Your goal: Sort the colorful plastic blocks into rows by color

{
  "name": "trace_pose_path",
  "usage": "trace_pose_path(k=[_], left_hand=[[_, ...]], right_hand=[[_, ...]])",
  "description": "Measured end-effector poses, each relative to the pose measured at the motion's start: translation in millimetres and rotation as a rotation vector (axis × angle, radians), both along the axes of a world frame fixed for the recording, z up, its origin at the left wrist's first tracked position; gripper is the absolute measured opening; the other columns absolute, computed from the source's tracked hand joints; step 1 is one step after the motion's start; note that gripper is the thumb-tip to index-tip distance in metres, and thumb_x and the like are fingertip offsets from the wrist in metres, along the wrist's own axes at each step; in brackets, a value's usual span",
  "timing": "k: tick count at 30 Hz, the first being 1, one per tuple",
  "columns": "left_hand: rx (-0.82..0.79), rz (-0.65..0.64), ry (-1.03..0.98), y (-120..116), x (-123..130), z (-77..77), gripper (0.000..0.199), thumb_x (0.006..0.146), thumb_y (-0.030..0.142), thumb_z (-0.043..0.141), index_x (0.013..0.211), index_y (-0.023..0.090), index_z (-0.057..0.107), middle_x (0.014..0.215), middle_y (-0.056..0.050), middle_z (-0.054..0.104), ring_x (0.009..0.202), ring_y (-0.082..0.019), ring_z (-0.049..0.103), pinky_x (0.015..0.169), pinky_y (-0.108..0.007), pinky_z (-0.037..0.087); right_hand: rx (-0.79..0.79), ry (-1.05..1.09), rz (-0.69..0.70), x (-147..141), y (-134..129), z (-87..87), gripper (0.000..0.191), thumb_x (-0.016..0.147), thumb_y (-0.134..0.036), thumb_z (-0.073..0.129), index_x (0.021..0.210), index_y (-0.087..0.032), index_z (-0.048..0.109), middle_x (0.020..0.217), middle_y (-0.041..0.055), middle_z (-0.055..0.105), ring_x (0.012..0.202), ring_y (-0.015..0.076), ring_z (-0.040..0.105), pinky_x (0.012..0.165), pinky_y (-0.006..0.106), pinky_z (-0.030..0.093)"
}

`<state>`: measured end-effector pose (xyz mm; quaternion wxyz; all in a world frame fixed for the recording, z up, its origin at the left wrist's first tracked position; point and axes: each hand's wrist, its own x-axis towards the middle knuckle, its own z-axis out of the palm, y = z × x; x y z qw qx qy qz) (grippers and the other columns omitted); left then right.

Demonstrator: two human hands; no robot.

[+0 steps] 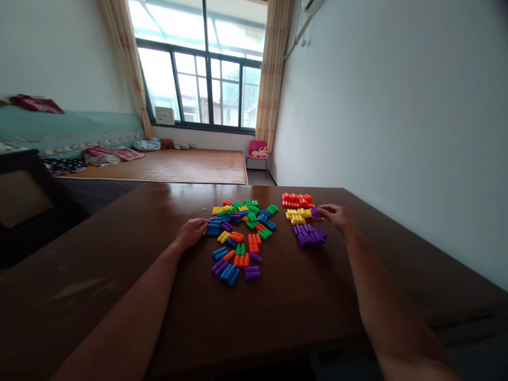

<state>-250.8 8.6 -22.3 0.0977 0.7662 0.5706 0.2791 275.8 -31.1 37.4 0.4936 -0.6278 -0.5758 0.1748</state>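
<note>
My right hand (336, 217) pinches a purple plastic tube piece (316, 212) at the right end of a yellow group (298, 215). Beyond that lies a red group (297, 200), and nearer to me a purple group (310, 235). At the left edge of a mixed pile (251, 216), my left hand (192, 232) has its fingers closed beside some blue pieces (214, 226). A sliver of yellow shows at those fingertips; whether it is gripped is hard to see. Loose orange pieces (242, 260), blue pieces and purple pieces lie at the pile's near side.
Everything lies on a dark brown, glossy table (190, 312). Past its far edge is a low bed (190, 165) with cloths on it. A pink chair (257, 148) holding a plush toy stands by the window. A white wall (389, 116) runs along the right.
</note>
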Motion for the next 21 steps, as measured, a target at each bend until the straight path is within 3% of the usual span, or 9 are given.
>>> trace_pose_path(k=[3,6,11,16,21], left_hand=[[0.004,0.02,0.011,1.7,-1.9,-1.3,0.045,0.081,0.047,0.044,0.104,0.02,0.071,0.108,-0.007,0.071,0.101,-0.024,0.064,0.087,-0.031,0.049],[0.013,0.015,-0.004,2.4,-3.8,-2.2,0.048,0.08,0.05,0.043,0.105,0.019,0.071,0.109,-0.007,0.071,0.101,-0.024,0.064,0.087,-0.031,0.048],[-0.005,-0.008,-0.037,0.9,-4.7,-0.4,0.05,0.079,0.053,0.044,0.104,0.019,0.071,0.11,-0.008,0.071,0.101,-0.025,0.064,0.088,-0.032,0.048],[-0.001,-0.009,-0.069,1.1,-4.2,-0.1,0.05,0.077,0.055,0.045,0.101,0.02,0.072,0.108,-0.006,0.072,0.1,-0.025,0.065,0.089,-0.032,0.049],[0.006,-0.019,-0.05,0.9,-2.9,0.7,0.052,0.078,0.055,0.043,0.101,0.019,0.072,0.107,-0.007,0.072,0.099,-0.025,0.065,0.089,-0.032,0.049]], right_hand=[[-0.109,0.056,-0.132,38.4,-3.6,-36.7,0.037,0.062,-0.046,0.074,0.081,-0.015,0.069,0.076,0.008,0.072,0.066,0.0183,0.065,0.06,0.027,0.05],[-0.189,0.022,-0.092,42.8,-1.8,-55.0,0.033,0.064,-0.044,0.072,0.079,-0.015,0.068,0.075,0.0072,0.071,0.067,0.0173,0.065,0.061,0.026,0.05],[-0.228,-0.173,-0.061,30.1,0.6,-51.1,0.03,0.066,-0.044,0.07,0.078,-0.016,0.07,0.076,0.0058,0.072,0.069,0.0176,0.065,0.063,0.025,0.048],[-0.229,-0.295,-0.107,35.3,-2.0,-48.6,0.032,0.075,-0.049,0.062,0.077,-0.018,0.07,0.073,0.0054,0.071,0.067,0.0158,0.064,0.058,0.022,0.045],[-0.4,-0.17,-0.131,40.0,-3.8,-53.3,0.023,0.081,-0.037,0.057,0.077,-0.016,0.066,0.072,0.0051,0.07,0.058,0.0124,0.064,0.051,0.019,0.044]])
